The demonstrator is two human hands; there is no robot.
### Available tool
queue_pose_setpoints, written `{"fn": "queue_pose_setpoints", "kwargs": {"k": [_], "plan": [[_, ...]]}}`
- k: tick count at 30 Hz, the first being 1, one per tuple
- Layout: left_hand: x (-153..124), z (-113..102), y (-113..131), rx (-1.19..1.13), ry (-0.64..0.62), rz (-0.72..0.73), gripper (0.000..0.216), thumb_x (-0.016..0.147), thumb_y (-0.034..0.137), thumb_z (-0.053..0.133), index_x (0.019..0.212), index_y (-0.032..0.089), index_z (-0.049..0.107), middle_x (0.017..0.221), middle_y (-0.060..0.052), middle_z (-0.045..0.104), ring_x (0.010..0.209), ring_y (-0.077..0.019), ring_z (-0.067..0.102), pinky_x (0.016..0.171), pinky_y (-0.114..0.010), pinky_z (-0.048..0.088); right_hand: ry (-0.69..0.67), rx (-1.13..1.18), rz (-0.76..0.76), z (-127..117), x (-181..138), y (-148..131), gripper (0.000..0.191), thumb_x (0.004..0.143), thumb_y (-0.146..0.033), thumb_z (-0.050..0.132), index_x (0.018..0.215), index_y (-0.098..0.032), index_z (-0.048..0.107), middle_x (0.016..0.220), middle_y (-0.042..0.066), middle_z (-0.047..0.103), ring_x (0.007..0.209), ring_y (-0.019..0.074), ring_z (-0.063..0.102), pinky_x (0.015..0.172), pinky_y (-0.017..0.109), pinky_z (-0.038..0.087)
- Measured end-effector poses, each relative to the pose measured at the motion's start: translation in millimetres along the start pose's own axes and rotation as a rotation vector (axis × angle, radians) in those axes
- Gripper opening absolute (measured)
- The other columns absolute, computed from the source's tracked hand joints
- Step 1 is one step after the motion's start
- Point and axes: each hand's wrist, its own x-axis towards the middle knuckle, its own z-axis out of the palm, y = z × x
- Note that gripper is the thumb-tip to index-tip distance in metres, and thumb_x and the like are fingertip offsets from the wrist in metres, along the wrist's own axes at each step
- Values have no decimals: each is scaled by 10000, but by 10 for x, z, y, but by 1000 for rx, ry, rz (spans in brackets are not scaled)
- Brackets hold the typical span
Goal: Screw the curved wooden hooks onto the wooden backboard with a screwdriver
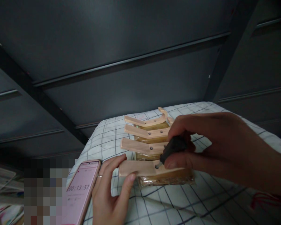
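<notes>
My right hand (196, 143) grips the dark handle of a small screwdriver (175, 148) between thumb and fingers. Its tip meets a screw (156, 167) in the nearest pale wooden hook (139, 167). My left hand (112, 190) pinches the left end of that same hook, thumb on the near edge and fingers on the far edge. Behind it lie more wooden hooks (140, 145) in a row, each with dark screws in it. Under the hooks show brownish pieces wrapped in clear plastic (166, 179). My right hand hides the hooks' right ends.
A phone (84, 187) showing a timer lies just left of my left hand. Everything rests on a white checked cloth (189, 206). Dark grey panels (131, 90) with ledges stand behind it. At the lower left are blurred items and a pixelated patch.
</notes>
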Motion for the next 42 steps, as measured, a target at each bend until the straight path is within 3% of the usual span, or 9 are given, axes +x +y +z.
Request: {"fn": "queue_pose_setpoints", "kwargs": {"k": [5, 7, 10, 17, 22, 26, 31, 36, 42], "plan": [[4, -5, 2, 38, 0, 6, 243, 869, 365, 535, 1108, 326, 554, 1046, 45, 638, 979, -91, 603, 869, -182, 455, 39, 103, 66, 73, -5, 60, 76, 777, -213, 687, 830, -178, 644, 725, -45, 667, 581, 67, 596, 512, 165, 446], [4, -11, 6, 36, -19, 5, 260, 872, 359, 533, 1132, 347, 541, 1083, 66, 640, 1009, -72, 594, 885, -158, 445, 18, 157, 36, 71, -10, 97, 157, 808, -125, 609, 947, -186, 650, 857, -22, 689, 678, 75, 620, 575, 173, 469], [3, -16, 15, 41, -51, 2, 311, 874, 336, 535, 1182, 374, 522, 1158, 81, 634, 1076, -69, 573, 911, -160, 443, -83, 202, 23, 17, -19, 153, 274, 858, -101, 474, 1041, -191, 657, 798, -20, 699, 602, 75, 606, 527, 188, 463], [-16, -23, 10, 31, -77, -33, 409, 874, 312, 532, 1264, 418, 469, 1252, 91, 602, 1141, -96, 553, 946, -216, 461, -24, 180, 113, -53, 4, 183, 128, 813, -275, 613, 828, -207, 721, 735, -25, 712, 596, 93, 616, 499, 180, 454], [-1, -11, 20, 23, -43, -18, 408, 880, 317, 524, 1269, 427, 467, 1257, 101, 600, 1146, -85, 550, 942, -192, 455, -15, 212, 151, 0, 21, 192, 285, 806, -441, 627, 673, -189, 645, 594, -23, 648, 510, 108, 558, 429, 216, 407], [9, 8, 25, 23, -34, -6, 410, 879, 321, 529, 1275, 406, 472, 1256, 82, 604, 1148, -88, 550, 940, -198, 459, -22, 217, 58, 29, -6, 196, 121, 824, -257, 626, 918, -202, 678, 855, -8, 690, 626, 95, 595, 541, 208, 463], [11, 10, 30, 34, -32, 13, 404, 883, 325, 519, 1276, 405, 468, 1248, 76, 610, 1143, -80, 552, 931, -198, 465, -126, 111, -44, 12, -47, 166, 351, 856, -61, 448, 1127, -197, 624, 1008, 47, 698, 833, 143, 640, 657, 254, 486], [19, 5, 46, 41, -32, 1, 383, 880, 341, 523, 1252, 422, 481, 1237, 89, 616, 1129, -65, 557, 928, -173, 452, -34, 75, -1, 30, -20, 105, 96, 832, -246, 602, 868, -186, 667, 716, -10, 684, 564, 99, 601, 529, 210, 455], [-18, 16, -4, -7, -51, -46, 409, 877, 331, 532, 1275, 393, 464, 1270, 51, 595, 1158, -104, 544, 929, -218, 468, -60, 71, 47, 102, -15, 37, 291, 794, -404, 657, 648, -159, 602, 522, -34, 579, 427, 85, 496, 395, 206, 359]]}}
